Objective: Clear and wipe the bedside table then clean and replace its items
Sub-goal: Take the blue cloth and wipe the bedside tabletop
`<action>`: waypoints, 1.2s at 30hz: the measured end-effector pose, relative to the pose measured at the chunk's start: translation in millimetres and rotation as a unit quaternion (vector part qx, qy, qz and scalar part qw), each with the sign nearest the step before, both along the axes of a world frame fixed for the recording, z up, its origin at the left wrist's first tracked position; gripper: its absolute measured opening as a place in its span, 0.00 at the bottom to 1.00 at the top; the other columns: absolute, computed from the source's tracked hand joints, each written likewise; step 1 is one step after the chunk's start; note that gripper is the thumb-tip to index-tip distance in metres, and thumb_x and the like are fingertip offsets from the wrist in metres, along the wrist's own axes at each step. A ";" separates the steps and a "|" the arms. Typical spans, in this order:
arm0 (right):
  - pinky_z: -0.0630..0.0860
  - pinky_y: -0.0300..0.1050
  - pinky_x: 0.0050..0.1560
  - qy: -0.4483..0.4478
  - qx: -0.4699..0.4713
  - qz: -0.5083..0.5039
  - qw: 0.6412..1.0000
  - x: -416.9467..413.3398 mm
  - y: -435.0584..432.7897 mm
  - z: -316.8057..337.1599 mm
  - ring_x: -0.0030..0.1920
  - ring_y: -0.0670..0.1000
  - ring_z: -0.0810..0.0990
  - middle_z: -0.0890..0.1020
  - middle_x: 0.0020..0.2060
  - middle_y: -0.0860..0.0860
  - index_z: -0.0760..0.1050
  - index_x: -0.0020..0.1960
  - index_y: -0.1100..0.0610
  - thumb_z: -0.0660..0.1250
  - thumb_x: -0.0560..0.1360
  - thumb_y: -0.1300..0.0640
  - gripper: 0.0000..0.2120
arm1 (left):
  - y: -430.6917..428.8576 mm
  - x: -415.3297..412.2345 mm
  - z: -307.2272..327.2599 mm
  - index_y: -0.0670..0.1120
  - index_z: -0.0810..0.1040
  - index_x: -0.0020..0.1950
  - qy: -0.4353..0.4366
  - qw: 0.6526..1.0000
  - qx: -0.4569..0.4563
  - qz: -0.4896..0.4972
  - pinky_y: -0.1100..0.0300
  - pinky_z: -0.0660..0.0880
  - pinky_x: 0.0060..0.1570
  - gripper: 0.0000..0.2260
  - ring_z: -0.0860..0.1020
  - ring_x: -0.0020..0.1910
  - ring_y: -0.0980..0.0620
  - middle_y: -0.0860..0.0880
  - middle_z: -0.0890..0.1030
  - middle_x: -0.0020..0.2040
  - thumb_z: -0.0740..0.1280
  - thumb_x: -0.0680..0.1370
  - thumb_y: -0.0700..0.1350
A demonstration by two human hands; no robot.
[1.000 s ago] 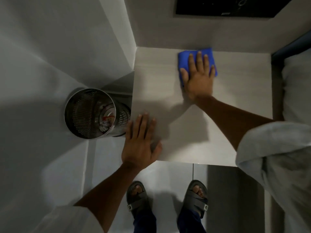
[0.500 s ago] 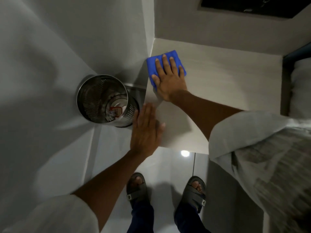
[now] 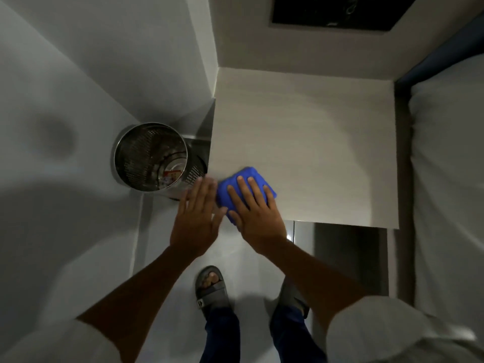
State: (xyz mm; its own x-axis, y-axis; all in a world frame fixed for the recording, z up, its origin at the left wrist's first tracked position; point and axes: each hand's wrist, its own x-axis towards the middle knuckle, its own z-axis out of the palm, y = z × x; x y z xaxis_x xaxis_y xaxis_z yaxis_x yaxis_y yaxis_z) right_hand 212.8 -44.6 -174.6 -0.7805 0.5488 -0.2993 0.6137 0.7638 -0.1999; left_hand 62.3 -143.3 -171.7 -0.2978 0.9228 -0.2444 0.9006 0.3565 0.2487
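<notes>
The bedside table [image 3: 301, 142] has a bare pale wood-grain top. A folded blue cloth [image 3: 243, 187] lies at its front left corner. My right hand [image 3: 255, 213] presses flat on the cloth, fingers spread over it. My left hand [image 3: 197, 218] is open, fingers together, held just off the table's left front edge beside the cloth, between the table and the bin.
A perforated steel waste bin [image 3: 152, 158] with some litter inside stands on the floor left of the table. A bed with white bedding [image 3: 447, 179] runs along the table's right side. A dark panel [image 3: 337, 11] is set in the wall behind. My sandalled feet [image 3: 210, 286] stand below.
My right hand has dragged the blue cloth from the table's back, along the left side, down to the front left corner. My left hand has come off the table's edge.
</notes>
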 end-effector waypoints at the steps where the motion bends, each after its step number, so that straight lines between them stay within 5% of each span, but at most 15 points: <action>1: 0.53 0.60 0.75 -0.005 -0.003 -0.008 1.000 12.4 3.5 -0.4 0.78 0.58 0.52 0.56 0.78 0.55 0.51 0.78 0.52 0.49 0.81 0.42 0.28 | 8.2 7.9 -1.7 0.43 0.53 0.79 -0.002 0.999 -0.004 -0.036 0.44 0.50 0.77 0.30 0.52 0.79 0.45 0.42 0.55 0.80 0.43 0.82 0.60; 4: 0.41 0.55 0.76 -0.022 -0.015 -0.066 0.997 55.0 20.0 -0.1 0.78 0.54 0.43 0.48 0.78 0.52 0.44 0.78 0.49 0.47 0.81 0.42 0.28 | 23.0 26.2 -8.2 0.44 0.55 0.79 -0.007 0.997 -0.022 -0.070 0.43 0.53 0.77 0.31 0.52 0.80 0.45 0.42 0.55 0.80 0.43 0.82 0.62; 11: 0.44 0.61 0.76 -0.063 -0.039 -0.310 0.948 176.0 85.2 18.0 0.77 0.54 0.38 0.41 0.78 0.53 0.38 0.77 0.48 0.43 0.80 0.39 0.30 | 22.7 30.9 -14.3 0.45 0.51 0.80 -0.003 0.997 -0.036 -0.073 0.44 0.46 0.78 0.35 0.47 0.80 0.44 0.42 0.50 0.81 0.41 0.79 0.66; 15: 0.39 0.57 0.74 -0.039 -0.072 -0.377 0.922 149.0 72.5 24.7 0.77 0.55 0.39 0.41 0.78 0.53 0.39 0.78 0.48 0.45 0.81 0.41 0.30 | 33.1 48.7 -5.2 0.43 0.51 0.80 -0.057 0.998 -0.030 0.007 0.46 0.44 0.77 0.34 0.45 0.80 0.44 0.42 0.48 0.81 0.48 0.80 0.62; 19: 0.38 0.54 0.76 0.055 -0.164 -0.327 0.929 89.7 18.0 34.1 0.77 0.50 0.39 0.43 0.78 0.49 0.45 0.78 0.47 0.45 0.82 0.46 0.25 | 49.4 87.7 24.4 0.38 0.66 0.74 -0.099 0.995 0.029 0.006 0.46 0.52 0.77 0.27 0.58 0.78 0.41 0.40 0.67 0.76 0.45 0.81 0.51; 21: 0.48 0.58 0.77 0.171 -0.280 -0.405 0.853 74.3 -1.4 46.9 0.78 0.51 0.48 0.52 0.78 0.49 0.53 0.78 0.48 0.46 0.82 0.51 0.24 | 53.9 106.6 38.1 0.37 0.68 0.72 -0.206 0.975 0.049 0.060 0.51 0.57 0.75 0.23 0.64 0.76 0.41 0.40 0.71 0.73 0.49 0.83 0.48; 23: 0.60 0.58 0.73 0.250 -0.384 -0.520 0.721 61.4 -7.2 54.7 0.74 0.54 0.61 0.62 0.76 0.50 0.62 0.75 0.47 0.49 0.81 0.53 0.22 | 54.6 111.7 43.4 0.41 0.67 0.74 -0.316 0.929 0.030 0.189 0.52 0.66 0.71 0.21 0.71 0.70 0.44 0.42 0.73 0.71 0.58 0.83 0.48; 26: 0.73 0.42 0.57 0.315 -0.468 -0.627 0.537 69.7 -5.5 70.1 0.60 0.52 0.74 0.78 0.58 0.48 0.77 0.56 0.48 0.58 0.81 0.53 0.10 | 50.8 117.4 58.2 0.44 0.65 0.75 -0.386 0.859 -0.004 0.336 0.47 0.75 0.62 0.30 0.78 0.60 0.44 0.45 0.77 0.63 0.72 0.75 0.41; 29: 0.77 0.36 0.42 0.360 -0.513 -0.667 0.404 93.4 -14.5 88.8 0.48 0.51 0.80 0.81 0.43 0.50 0.76 0.46 0.52 0.62 0.79 0.61 0.07 | 39.2 132.7 66.0 0.48 0.78 0.58 -0.445 0.810 -0.083 0.374 0.51 0.77 0.55 0.19 0.79 0.53 0.44 0.47 0.81 0.51 0.73 0.69 0.35; 31: 0.79 0.41 0.44 0.367 -0.532 -0.669 0.368 111.5 -27.0 99.9 0.43 0.51 0.81 0.82 0.41 0.53 0.76 0.44 0.55 0.62 0.78 0.62 0.07 | 26.8 146.8 69.1 0.44 0.81 0.52 -0.447 0.811 -0.094 0.366 0.53 0.76 0.53 0.11 0.81 0.51 0.44 0.44 0.84 0.51 0.71 0.71 0.36; 33: 0.78 0.46 0.52 0.375 -0.545 -0.672 0.333 127.0 -39.6 106.7 0.47 0.55 0.82 0.84 0.44 0.56 0.74 0.46 0.57 0.60 0.78 0.63 0.06 | 19.6 161.7 73.5 0.39 0.81 0.55 -0.450 0.795 -0.100 0.394 0.53 0.76 0.56 0.11 0.81 0.53 0.44 0.41 0.83 0.54 0.70 0.74 0.35; 36: 0.74 0.55 0.61 0.400 -0.541 -0.707 0.216 148.4 -55.2 109.0 0.55 0.60 0.81 0.84 0.51 0.61 0.71 0.49 0.58 0.53 0.79 0.62 0.09 | 17.7 175.5 78.0 0.38 0.83 0.53 -0.467 0.778 -0.120 0.403 0.46 0.77 0.55 0.09 0.82 0.52 0.42 0.37 0.84 0.55 0.67 0.75 0.34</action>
State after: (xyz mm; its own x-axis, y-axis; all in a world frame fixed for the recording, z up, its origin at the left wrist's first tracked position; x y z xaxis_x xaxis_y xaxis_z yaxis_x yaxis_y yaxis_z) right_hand 361.1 -99.9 -65.6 -0.1001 0.3538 -0.9299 -0.4808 -0.8355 -0.2661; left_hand 237.8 -125.6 -93.7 -0.3449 0.4238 -0.8376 -0.1733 0.8482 0.5005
